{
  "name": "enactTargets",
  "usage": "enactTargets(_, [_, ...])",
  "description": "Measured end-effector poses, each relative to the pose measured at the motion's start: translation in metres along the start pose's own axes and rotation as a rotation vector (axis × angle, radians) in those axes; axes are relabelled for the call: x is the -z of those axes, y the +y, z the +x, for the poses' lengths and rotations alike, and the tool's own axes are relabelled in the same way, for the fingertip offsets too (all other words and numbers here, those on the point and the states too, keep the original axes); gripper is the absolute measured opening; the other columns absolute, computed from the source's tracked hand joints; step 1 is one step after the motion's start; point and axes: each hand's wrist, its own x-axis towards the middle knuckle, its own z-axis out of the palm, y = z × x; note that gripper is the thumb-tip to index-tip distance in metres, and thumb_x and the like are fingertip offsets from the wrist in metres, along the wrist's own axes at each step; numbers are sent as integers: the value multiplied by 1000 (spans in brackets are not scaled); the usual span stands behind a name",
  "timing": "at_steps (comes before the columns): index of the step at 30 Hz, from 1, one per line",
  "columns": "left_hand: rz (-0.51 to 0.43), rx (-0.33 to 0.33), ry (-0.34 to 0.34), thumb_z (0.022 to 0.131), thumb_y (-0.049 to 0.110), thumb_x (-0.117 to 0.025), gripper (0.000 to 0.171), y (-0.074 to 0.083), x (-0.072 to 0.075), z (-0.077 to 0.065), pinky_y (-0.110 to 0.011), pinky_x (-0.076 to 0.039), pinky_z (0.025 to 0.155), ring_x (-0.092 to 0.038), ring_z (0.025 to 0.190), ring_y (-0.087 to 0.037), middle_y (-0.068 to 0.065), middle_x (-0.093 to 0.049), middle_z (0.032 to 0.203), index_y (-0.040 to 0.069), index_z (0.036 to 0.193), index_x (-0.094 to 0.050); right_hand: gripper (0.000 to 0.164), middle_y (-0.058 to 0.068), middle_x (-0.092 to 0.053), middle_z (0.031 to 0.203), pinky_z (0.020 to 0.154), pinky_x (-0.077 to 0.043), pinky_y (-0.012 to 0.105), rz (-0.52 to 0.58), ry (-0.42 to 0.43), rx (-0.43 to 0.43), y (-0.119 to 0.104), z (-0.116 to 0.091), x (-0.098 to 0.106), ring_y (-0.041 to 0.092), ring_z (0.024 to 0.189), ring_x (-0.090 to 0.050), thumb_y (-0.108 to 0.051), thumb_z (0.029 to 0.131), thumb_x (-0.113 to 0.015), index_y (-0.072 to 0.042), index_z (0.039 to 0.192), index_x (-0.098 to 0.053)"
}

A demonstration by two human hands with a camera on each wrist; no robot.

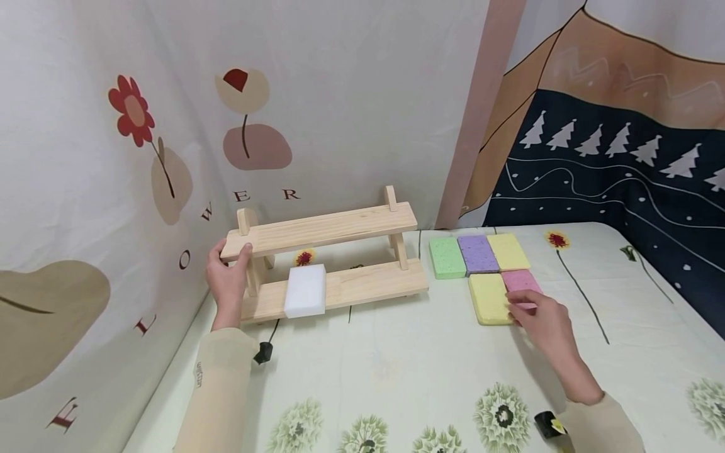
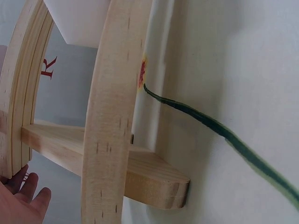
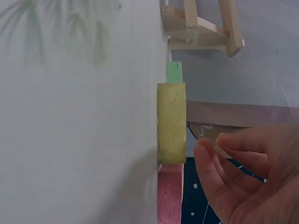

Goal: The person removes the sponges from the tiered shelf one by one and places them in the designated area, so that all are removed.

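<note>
A two-tier wooden shelf (image 1: pixel 340 228) stands left of centre in the head view. My left hand (image 1: pixel 228 277) grips the left end of its upper board, thumb in front; its fingertips (image 2: pixel 29 186) show beside that board in the left wrist view. A white sponge block (image 1: pixel 306 290) lies on the lower board. My right hand (image 1: pixel 545 319) hovers over the near yellow sponge (image 1: pixel 488 299) and the pink sponge (image 1: pixel 520 283), fingers bent and holding nothing. In the right wrist view, a gap separates the fingers from the yellow sponge (image 3: pixel 171 123).
Behind the near pair lie a green sponge (image 1: pixel 447 258), a purple sponge (image 1: pixel 478 254) and another yellow sponge (image 1: pixel 508 251), edge to edge. The flower-print tablecloth (image 1: pixel 391 358) spreads beneath everything. Patterned curtains (image 1: pixel 362 94) hang behind and at both sides.
</note>
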Motion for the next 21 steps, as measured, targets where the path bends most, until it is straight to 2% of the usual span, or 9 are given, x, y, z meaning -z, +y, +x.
enactTargets(4, [3, 3, -2, 93, 39, -68, 72, -1, 0, -1, -45, -37, 119, -44, 141, -30, -16, -44, 152, 6, 150, -39, 25, 25, -72, 108, 57, -53, 17, 37, -23, 9, -7, 5, -2, 14, 70, -71, -5, 93, -65, 3, 117, -69])
enactTargets(8, [9, 3, 1, 93, 40, -68, 72, -1, 0, -1, -44, -36, 119, -44, 141, -30, -15, -44, 153, 6, 150, -40, 25, 25, -72, 110, 61, -57, 17, 87, -46, 7, -16, 9, -8, 16, 75, -72, -4, 93, -65, 4, 117, -68])
enactTargets(21, [5, -4, -5, 93, 39, -68, 72, -1, 0, 0, -45, -36, 119, -43, 141, -30, -16, -44, 153, 6, 150, -39, 26, 25, -70, 115, 71, -61, 22, 232, -118, -9, -52, 20, -33, 31, 90, -73, -4, 95, -64, 4, 120, -67])
